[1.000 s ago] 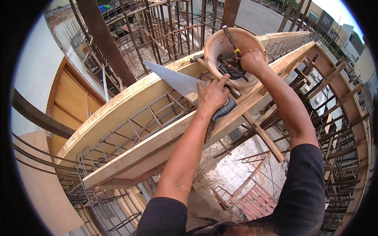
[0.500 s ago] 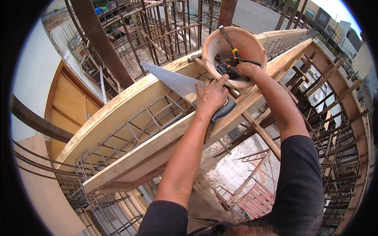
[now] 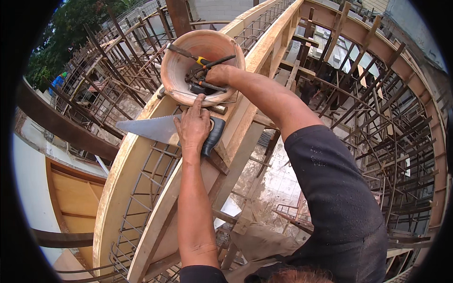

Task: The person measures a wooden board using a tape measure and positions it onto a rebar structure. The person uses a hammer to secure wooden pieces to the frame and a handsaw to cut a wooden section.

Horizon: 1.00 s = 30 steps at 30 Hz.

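- The left hand (image 3: 194, 126) lay flat, palm down and fingers loosely spread, near the middle of the frame, pressing on the dark moulded plastic grip of a handsaw (image 3: 163, 129); its forefinger pointed up and touched the lower rim of the bowl.
- The handsaw's bare steel blade, toothed along its lower edge, tapered to the left across the pale wooden beam form (image 3: 127, 184); the hand hid most of the grip.
- The right hand (image 3: 218, 74) was inside a round, worn, pinkish-brown plastic bowl (image 3: 175, 75) in the upper middle of the frame, fingers curled down among the tools; what it gripped, if anything, could not be told.
- In the bowl lay slim dark metal tools, one with a yellow and black handle (image 3: 202, 60); their lower ends were lost in a dark tangle under the fingers.
- The bowl sat on the top of the beam form, just above the handsaw.
- The form was two long, curved, smooth plywood boards with a rusty ribbed rebar cage (image 3: 153, 188) between them.
- Around it stood more rusty rebar (image 3: 387, 141), dense and hard to separate towards the right edge.
- The person's black sleeve (image 3: 330, 188) filled the lower right and was cut off by the lower edge.
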Tool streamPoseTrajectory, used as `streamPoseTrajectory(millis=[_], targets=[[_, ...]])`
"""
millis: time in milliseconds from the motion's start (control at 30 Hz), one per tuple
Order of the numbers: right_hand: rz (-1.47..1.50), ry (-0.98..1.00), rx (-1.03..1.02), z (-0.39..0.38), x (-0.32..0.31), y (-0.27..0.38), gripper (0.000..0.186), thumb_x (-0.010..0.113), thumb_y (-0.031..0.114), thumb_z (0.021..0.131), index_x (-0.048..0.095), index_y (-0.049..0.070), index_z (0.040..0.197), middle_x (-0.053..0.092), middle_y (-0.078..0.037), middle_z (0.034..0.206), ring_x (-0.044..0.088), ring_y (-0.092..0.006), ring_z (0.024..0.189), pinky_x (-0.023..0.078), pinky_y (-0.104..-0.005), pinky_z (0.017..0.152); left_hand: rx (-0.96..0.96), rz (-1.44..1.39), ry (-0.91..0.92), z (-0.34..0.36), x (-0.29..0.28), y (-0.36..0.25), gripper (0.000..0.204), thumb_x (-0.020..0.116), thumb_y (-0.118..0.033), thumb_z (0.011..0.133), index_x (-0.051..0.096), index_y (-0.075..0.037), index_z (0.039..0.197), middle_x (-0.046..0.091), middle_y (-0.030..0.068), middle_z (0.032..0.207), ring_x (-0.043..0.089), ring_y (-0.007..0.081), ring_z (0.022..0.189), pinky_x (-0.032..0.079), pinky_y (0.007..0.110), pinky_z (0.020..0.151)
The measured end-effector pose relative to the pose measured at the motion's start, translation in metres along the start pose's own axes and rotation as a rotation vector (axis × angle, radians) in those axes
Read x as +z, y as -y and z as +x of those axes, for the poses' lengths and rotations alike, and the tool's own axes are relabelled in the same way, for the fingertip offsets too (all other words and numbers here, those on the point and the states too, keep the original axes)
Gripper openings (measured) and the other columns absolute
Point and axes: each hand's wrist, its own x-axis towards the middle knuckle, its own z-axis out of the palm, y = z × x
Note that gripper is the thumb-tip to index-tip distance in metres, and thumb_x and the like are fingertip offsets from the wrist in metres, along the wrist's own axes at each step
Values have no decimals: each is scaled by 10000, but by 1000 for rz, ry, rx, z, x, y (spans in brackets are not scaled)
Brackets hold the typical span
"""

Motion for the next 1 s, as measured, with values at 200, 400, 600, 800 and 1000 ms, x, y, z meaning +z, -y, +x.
streamPoseTrajectory(millis=[200,400,600,800,1000], targets=[[-111,-6,-42,7,6,0,358,468,262,1007,734,37,1090,735,-162,1163,688,-306,1138,507,-419,1029,37,-25,-13,4,7,12,525,525,-310,977,473,-300,1499,671,108,1281,573,324,1264,271,670,1155],[217,-187,32,0,3,-10,239,591,177,937,691,129,1149,722,-163,1025,684,-367,1050,516,-492,941,62,-57,-18,5,9,8,625,538,-289,958,370,-351,1556,678,134,1227,608,338,1194,284,669,1141],[505,-549,307,-74,-40,-16,253,644,242,913,662,87,1113,715,-195,967,685,-417,952,528,-511,866,45,43,32,11,16,-10,796,517,-252,928,169,-413,1626,684,183,1196,633,366,1131,343,641,1070],[1638,-1072,75,-202,-76,81,183,618,175,1015,580,11,1087,701,-97,922,710,-165,805,599,-308,743,-20,-85,12,11,-6,9,771,548,-356,962,157,-425,1623,585,111,1458,583,335,1288,242,669,1167],[2148,-591,15,-353,-12,249,412,553,253,1060,454,1,1371,542,-80,786,610,-199,550,574,-332,517,104,-410,-687,-46,-29,35,492,628,-191,906,591,-86,1384,690,216,1183,650,375,1100,496,424,1002]])
